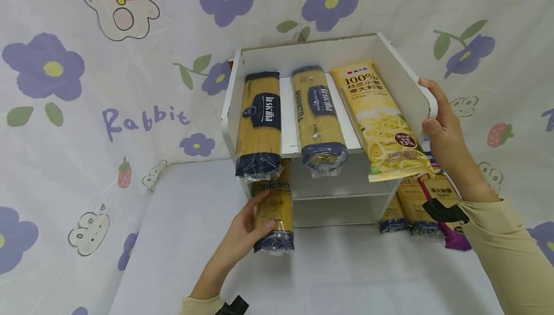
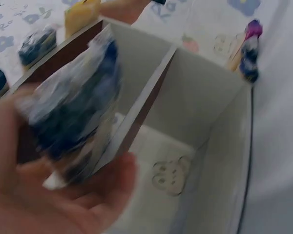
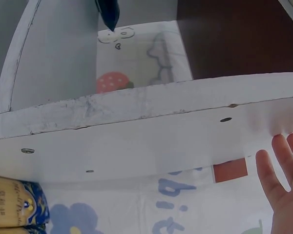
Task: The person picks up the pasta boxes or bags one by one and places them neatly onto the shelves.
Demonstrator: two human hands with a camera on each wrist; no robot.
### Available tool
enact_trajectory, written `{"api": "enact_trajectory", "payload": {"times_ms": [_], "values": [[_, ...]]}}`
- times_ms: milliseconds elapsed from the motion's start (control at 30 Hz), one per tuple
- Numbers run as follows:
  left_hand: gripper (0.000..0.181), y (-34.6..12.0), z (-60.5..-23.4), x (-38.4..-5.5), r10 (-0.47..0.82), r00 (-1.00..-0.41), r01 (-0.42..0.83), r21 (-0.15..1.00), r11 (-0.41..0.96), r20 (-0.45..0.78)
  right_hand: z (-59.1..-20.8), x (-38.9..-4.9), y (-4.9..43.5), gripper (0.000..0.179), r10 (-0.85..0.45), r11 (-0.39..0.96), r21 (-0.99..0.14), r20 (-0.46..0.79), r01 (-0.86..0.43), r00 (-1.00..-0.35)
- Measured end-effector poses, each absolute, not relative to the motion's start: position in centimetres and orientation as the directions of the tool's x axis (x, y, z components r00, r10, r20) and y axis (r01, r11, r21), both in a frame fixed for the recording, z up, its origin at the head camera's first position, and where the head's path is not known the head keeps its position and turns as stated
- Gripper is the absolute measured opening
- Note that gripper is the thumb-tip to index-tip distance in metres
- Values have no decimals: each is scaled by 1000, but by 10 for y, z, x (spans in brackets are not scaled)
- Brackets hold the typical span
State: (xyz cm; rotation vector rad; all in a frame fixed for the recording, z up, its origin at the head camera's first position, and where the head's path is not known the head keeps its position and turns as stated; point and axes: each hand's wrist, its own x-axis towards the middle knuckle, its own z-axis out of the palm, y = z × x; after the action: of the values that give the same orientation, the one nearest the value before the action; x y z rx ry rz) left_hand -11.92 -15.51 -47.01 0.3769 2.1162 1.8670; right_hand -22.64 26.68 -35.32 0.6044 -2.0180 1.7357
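Observation:
My left hand (image 1: pixel 240 235) grips a yellow spaghetti pack (image 1: pixel 281 211) marked "ankara", at the left of the white shelf unit's middle level. In the left wrist view, the blurred blue end of the pack (image 2: pixel 75 109) stands between thumb and fingers. My right hand (image 1: pixel 447 132) holds the front edge of the shelf unit's (image 1: pixel 407 74) right side panel. The right wrist view has its fingers (image 3: pixel 271 180) against the panel's outer face. Two "la sicilia" spaghetti packs (image 1: pixel 261 118) (image 1: pixel 319 115) and a yellow noodle bag (image 1: pixel 381 120) lie on the top level.
More pasta packs (image 1: pixel 415 202) stand on the table to the right of the shelf unit, one with a purple end (image 1: pixel 457 240). A white table (image 1: pixel 186 238) runs below. Behind hangs a cloth (image 1: pixel 143 69) printed with flowers and rabbits.

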Motion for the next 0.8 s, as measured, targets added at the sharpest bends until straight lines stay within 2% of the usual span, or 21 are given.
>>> {"api": "enact_trajectory", "payload": {"times_ms": [100,200,433,567,667,800], "values": [[86,-163,-467,-116,493,-867,47,973,224,-72,-353,-227,268,99,-59,130,-814,564,-567,-824],[94,-164,-468,-112,534,-840,78,952,298,-99,-354,-227,269,99,-57,132,-814,564,-566,-824],[78,-153,-480,-108,394,-918,62,962,265,-50,-354,-229,271,96,-56,139,-808,571,-573,-819],[72,-148,-481,-113,338,-941,92,964,248,3,-354,-227,271,97,-47,142,-810,569,-569,-821],[71,-148,-477,-114,339,-941,119,942,315,6,-354,-227,270,96,-41,142,-813,565,-564,-824],[72,-157,-453,-108,376,-922,120,853,508,-95,-356,-228,270,94,-48,136,-812,566,-567,-823]]}}
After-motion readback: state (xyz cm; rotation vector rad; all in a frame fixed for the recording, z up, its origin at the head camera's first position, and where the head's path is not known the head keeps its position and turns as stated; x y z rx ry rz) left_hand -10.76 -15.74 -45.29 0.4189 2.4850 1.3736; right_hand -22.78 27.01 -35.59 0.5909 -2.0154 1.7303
